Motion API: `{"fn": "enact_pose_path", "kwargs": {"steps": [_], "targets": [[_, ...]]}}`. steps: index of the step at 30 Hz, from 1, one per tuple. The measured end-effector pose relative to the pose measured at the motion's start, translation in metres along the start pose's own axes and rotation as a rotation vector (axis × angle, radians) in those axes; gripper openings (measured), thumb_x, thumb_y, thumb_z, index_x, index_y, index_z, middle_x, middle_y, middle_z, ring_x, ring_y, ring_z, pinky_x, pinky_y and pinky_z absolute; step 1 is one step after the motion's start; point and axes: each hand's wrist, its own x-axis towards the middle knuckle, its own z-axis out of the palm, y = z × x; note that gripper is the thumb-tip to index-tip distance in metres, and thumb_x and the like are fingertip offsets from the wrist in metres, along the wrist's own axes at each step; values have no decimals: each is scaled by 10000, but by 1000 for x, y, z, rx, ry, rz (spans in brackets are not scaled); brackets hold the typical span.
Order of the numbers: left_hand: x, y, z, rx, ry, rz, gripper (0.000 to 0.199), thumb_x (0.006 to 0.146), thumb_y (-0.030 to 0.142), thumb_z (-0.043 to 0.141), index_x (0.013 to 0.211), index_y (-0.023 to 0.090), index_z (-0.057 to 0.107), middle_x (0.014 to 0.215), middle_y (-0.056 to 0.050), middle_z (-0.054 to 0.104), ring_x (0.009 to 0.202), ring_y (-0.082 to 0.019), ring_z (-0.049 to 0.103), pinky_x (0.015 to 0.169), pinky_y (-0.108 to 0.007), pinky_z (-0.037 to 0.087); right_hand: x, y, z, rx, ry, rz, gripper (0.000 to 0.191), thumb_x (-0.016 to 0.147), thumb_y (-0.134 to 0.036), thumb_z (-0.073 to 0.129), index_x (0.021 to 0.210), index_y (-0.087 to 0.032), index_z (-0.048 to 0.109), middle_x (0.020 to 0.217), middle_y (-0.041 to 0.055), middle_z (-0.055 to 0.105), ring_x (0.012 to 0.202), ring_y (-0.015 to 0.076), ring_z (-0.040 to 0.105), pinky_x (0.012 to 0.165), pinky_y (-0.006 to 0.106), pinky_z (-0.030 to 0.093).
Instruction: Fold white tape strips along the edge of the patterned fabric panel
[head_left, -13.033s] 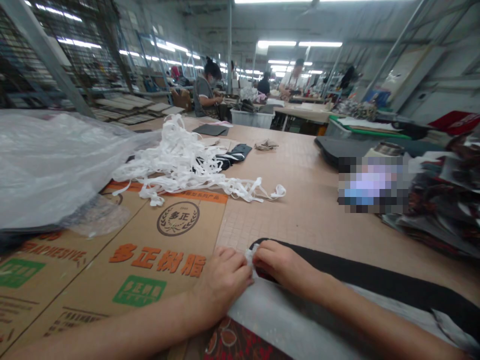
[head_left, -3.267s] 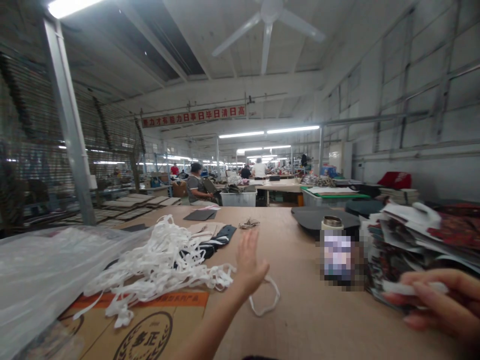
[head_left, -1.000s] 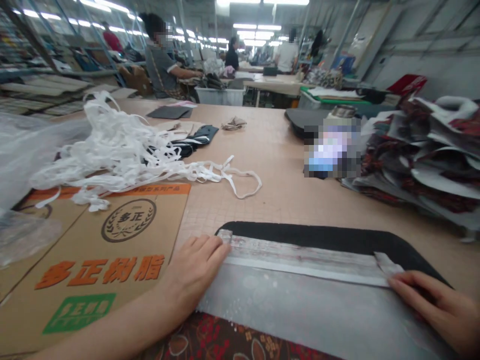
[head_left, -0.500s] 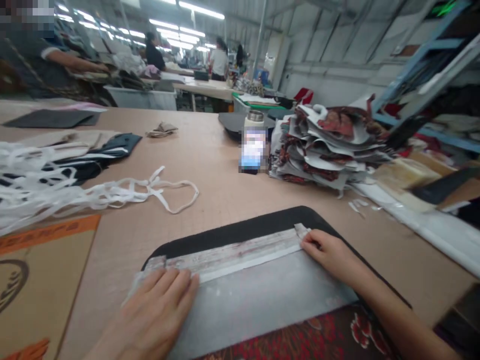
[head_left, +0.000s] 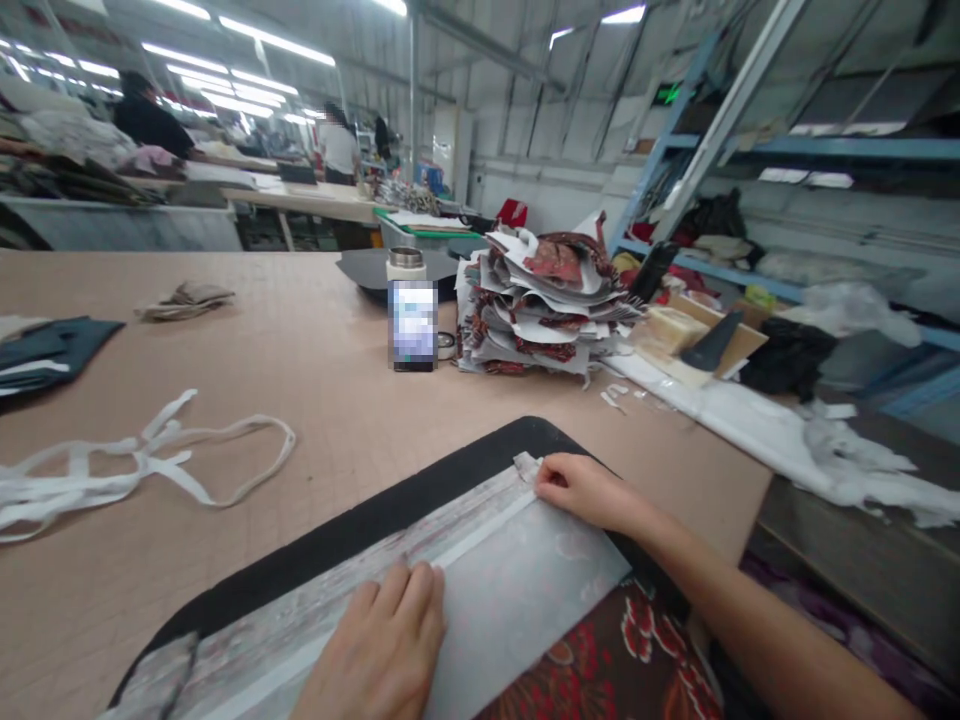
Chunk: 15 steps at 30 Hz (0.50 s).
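A dark red patterned fabric [head_left: 592,660] with a pale grey backing [head_left: 495,590] lies over a black rounded board [head_left: 330,545]. Along the fabric's upper side runs a folded edge with a white strip [head_left: 480,535]. My left hand [head_left: 382,640] rests palm down on the strip near its middle, fingers close together and bent, pressing on it; nothing shows inside the hand. At the far right corner, my right hand [head_left: 581,490] pinches the end of the folded edge between thumb and forefinger.
Behind the board stand a phone [head_left: 414,325] and a bottle [head_left: 406,262], beside a tall stack of folded fabric pieces [head_left: 547,300]. White straps [head_left: 217,460] lie at the left, near a dark folded cloth [head_left: 67,350]. People stand at far tables.
The view has turned to the right. My left hand has moved along the folded edge from its left end toward the middle. The right hand still pinches the right corner.
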Motion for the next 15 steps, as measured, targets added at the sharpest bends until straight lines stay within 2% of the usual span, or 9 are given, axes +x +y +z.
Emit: {"fn": "enact_pose_path", "kwargs": {"steps": [6,11,15], "targets": [[0,-1,-7,-5,-40,20,563,677,-25,379,1189,149,535,1138,-125,571,965,-278,552,771,-394,514,8,4,-5,25,-116,4,90,729,-169,470,680,-175,544,610,-22,579,439,83,510,415,177,340],[2,0,-14,-20,-98,30,574,682,-26,367,1222,110,507,1163,-158,556,990,-301,550,777,-422,519,11,2,-4,-1,-161,5,65,707,-157,466,673,-174,519,607,-17,577,411,80,522,366,156,324],[2,0,-12,6,-97,27,546,703,-19,360,1213,96,515,1158,-167,557,979,-307,556,770,-424,522,14,4,-5,-46,-167,11,71,713,-151,469,669,-178,517,593,-17,576,399,84,519,363,163,320]]}}
